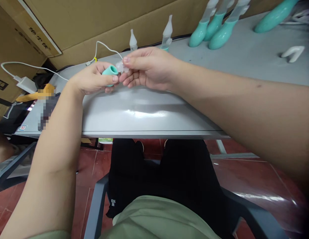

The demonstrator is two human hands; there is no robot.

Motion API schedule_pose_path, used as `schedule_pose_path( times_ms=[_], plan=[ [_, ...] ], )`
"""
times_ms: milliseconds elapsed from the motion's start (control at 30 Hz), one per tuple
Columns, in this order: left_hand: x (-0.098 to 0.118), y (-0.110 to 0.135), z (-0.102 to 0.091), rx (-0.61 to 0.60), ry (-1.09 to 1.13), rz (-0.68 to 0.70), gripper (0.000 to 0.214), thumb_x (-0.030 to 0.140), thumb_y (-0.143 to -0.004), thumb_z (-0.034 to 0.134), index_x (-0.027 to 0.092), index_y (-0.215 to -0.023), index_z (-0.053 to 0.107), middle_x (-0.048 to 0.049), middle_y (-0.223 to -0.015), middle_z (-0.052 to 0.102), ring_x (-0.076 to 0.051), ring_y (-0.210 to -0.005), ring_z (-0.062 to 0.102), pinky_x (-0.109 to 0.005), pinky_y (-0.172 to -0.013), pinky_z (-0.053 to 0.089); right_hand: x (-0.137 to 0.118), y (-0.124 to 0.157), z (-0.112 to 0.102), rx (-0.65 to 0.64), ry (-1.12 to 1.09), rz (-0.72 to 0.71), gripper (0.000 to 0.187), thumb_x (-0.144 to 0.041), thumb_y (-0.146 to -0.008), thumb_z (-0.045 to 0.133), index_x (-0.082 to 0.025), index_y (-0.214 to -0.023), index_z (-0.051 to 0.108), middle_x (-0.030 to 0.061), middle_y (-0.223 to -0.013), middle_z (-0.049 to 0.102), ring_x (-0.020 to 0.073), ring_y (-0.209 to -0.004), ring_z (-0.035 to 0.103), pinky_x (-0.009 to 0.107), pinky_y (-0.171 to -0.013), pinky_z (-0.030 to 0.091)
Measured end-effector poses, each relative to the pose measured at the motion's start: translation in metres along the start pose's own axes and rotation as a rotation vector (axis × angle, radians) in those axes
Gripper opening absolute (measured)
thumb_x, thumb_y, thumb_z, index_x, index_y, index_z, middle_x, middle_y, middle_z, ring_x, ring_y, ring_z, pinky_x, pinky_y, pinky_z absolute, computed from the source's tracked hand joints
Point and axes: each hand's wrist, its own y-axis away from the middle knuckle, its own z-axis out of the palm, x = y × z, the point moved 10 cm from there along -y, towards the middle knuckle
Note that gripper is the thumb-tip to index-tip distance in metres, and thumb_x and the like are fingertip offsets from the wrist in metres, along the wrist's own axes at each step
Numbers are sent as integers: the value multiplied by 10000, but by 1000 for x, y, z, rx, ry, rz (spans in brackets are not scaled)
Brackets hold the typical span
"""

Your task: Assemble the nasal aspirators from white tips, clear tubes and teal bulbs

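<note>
Nearest to me are my two legs in black trousers (184, 172), between the two grey armrests of one chair (96, 205). Past my knees runs the front edge of the tabletop (107, 116).

My two hands meet over the tabletop, left of its middle and well in from the front edge. My left hand (91, 79) grips one teal bulb (107, 72), its single round opening tipped up towards my right. My right hand (150, 66) pinches one small clear piece (121, 67) between thumb and forefinger, just beside that opening; whether the two touch, I cannot tell.

By the tabletop's left front corner there is one small sticker (22, 127). Further in along the left edge are one dark flat object (48, 111), blurred out in part, and one orange item (36, 95); beyond them is one white plug block (27, 84).

Behind my hands, one thin white cable (104, 43) loops up near the back edge, and two white-tipped nozzles (167, 31) point upward. Further right, three teal bulbs with clear tubes (224, 35) stand close together at the back edge. Towards the right end are one white bent piece (293, 53) and, behind it, one more teal bulb lying apart (273, 17). One cardboard wall (94, 23) backs everything.
</note>
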Motion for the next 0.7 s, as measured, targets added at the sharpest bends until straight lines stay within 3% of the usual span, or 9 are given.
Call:
schedule_pose_path(
  times_ms=[67,133,267,367,433,567,700],
  plan=[
    [-4,2,-20,104,60,40,696,803,-780,1262,278,-920,828,-4,-835,735,-158,-663,533,-364,-616,431,-10,1,-1,16,-20,-31,284,-354,-1273,979,-223,-1057,848,25,-949,884,151,-823,833,192,-766,714],
    [-10,3,-43,233,59,103,729,853,-743,1236,309,-908,778,6,-838,747,-170,-694,529,-385,-633,455,-18,2,-6,68,13,-71,213,-285,-1317,891,-224,-1124,826,8,-970,881,132,-789,803,186,-734,695],
    [-17,0,-76,496,-154,201,807,1027,-761,1115,316,-973,799,30,-798,737,-202,-800,563,-423,-802,521,-9,0,-12,149,154,-38,332,-270,-1238,991,-214,-968,806,16,-840,818,134,-669,713,198,-626,633],
    [-20,-6,-75,553,-289,175,811,1104,-754,1053,344,-962,861,47,-793,737,-211,-839,518,-430,-846,508,1,-3,-10,130,320,-12,368,-210,-1179,1033,-231,-891,804,24,-769,795,165,-655,722,233,-588,608],
    [-20,-10,-68,526,-322,159,769,1093,-744,1048,364,-905,862,39,-809,762,-229,-842,527,-453,-841,507,2,-4,-9,115,410,-25,374,-212,-1202,998,-251,-909,769,16,-766,800,177,-656,733,248,-591,603],
    [-21,-13,-61,503,-396,127,657,945,-736,1091,355,-961,911,1,-890,854,-266,-841,607,-492,-839,515,-1,-6,-11,114,483,-20,373,-269,-1243,965,-266,-968,712,-17,-712,749,156,-580,640,259,-547,499],
    [-28,-16,-59,482,-447,49,644,840,-696,1128,397,-1102,898,57,-838,813,-254,-838,600,-495,-855,527,-1,-6,-15,167,565,22,365,-290,-1289,894,-297,-1024,643,-57,-668,671,165,-552,553,294,-539,407]
  ],
)
